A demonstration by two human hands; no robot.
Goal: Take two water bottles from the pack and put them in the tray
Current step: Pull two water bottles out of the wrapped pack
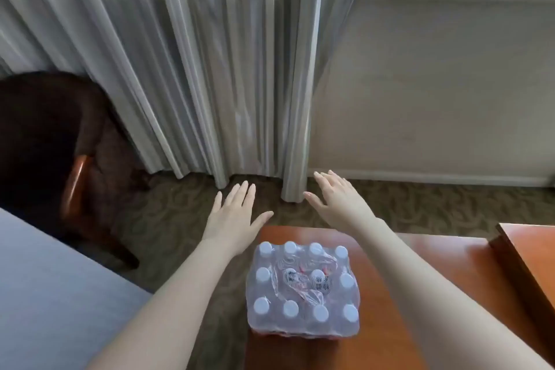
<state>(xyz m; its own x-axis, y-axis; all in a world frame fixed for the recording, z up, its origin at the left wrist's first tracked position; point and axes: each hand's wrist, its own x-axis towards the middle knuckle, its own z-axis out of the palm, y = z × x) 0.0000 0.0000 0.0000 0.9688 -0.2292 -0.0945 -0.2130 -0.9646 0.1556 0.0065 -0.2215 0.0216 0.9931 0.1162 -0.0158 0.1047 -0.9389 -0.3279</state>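
- Wrapping film blurs the pack (302,290); some caps hard to make out, ten clear.
- Left hand (232,218) and right hand (339,201): two, both spread, empty, beyond the pack.

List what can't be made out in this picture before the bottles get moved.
- Tray: not in the head view at all.
- Pack of bottles: the wrinkled wrap hides any opening; the print on top is too small to read.
- Table: cut off by the bottom edge.
- Left hand and right hand: palms face down, undersides hidden.
- Chair: too dark for detail.
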